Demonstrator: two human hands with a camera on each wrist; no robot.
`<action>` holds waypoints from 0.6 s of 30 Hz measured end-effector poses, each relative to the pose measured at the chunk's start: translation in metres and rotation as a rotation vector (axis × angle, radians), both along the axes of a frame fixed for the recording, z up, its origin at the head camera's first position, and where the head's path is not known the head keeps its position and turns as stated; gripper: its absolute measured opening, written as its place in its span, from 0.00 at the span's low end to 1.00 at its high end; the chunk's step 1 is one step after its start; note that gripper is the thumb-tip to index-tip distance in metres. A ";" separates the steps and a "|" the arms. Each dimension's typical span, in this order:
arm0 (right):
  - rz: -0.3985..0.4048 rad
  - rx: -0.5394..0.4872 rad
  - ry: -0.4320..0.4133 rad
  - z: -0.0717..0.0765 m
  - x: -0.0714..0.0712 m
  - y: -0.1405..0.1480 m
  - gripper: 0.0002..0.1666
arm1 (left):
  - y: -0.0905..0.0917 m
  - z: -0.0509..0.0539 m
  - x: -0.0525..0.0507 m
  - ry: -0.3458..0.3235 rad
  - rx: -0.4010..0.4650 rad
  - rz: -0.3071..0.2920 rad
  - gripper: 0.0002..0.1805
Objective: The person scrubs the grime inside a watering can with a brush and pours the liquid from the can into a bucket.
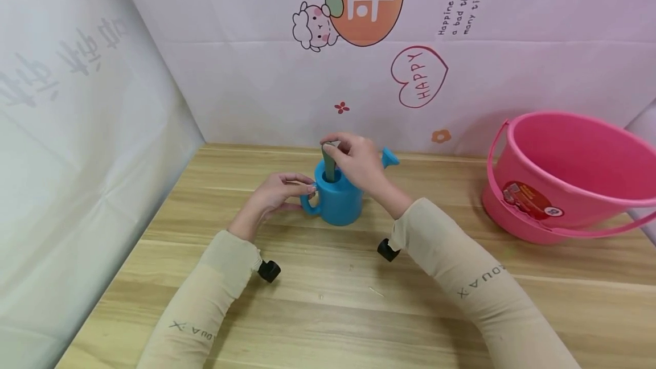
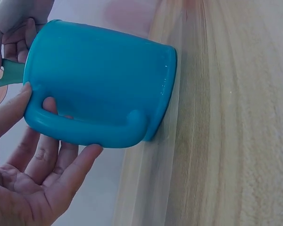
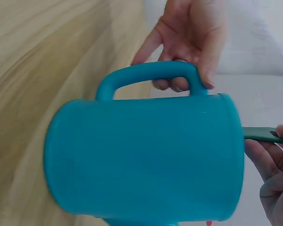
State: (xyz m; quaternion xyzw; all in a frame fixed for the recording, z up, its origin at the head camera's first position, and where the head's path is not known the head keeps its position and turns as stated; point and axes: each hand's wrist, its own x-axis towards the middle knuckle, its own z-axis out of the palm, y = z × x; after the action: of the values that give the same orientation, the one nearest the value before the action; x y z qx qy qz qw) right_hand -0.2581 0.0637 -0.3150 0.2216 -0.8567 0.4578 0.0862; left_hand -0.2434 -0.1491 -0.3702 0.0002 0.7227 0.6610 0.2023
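A blue toy watering can (image 1: 340, 208) stands upright on the wooden table, its spout pointing to the right. At its handle, my left hand (image 1: 271, 195) holds on with the thumb near the top; in the left wrist view, fingers reach behind the can's handle (image 2: 85, 129). Above the can's opening, my right hand (image 1: 361, 163) pinches the top of a flat green tool handle (image 1: 328, 165). That green handle (image 3: 259, 133) has a hole near its end in the right wrist view. The tool's lower part is hidden inside the can, so its kind does not show.
A large pink bucket (image 1: 523, 158) with a pink carrying handle stands at the right of the table (image 1: 328, 300). Printed white cloth (image 1: 246, 84) hangs close behind the can, and more white cloth (image 1: 77, 187) borders the left side.
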 end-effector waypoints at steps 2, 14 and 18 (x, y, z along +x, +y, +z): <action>-0.012 -0.052 0.016 0.001 -0.001 0.000 0.15 | 0.000 0.000 0.000 0.002 -0.005 -0.002 0.18; -0.026 -0.090 0.044 -0.002 0.002 -0.001 0.14 | -0.001 -0.001 -0.003 -0.002 -0.005 -0.017 0.17; -0.034 -0.120 0.072 0.000 0.001 -0.001 0.13 | 0.000 -0.002 -0.004 -0.002 -0.001 -0.020 0.17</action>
State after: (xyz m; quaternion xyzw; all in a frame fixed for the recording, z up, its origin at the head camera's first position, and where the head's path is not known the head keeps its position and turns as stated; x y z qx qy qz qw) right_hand -0.2568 0.0628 -0.3148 0.2176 -0.8276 0.4987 0.1380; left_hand -0.2470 -0.1494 -0.3720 0.0066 0.7227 0.6586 0.2096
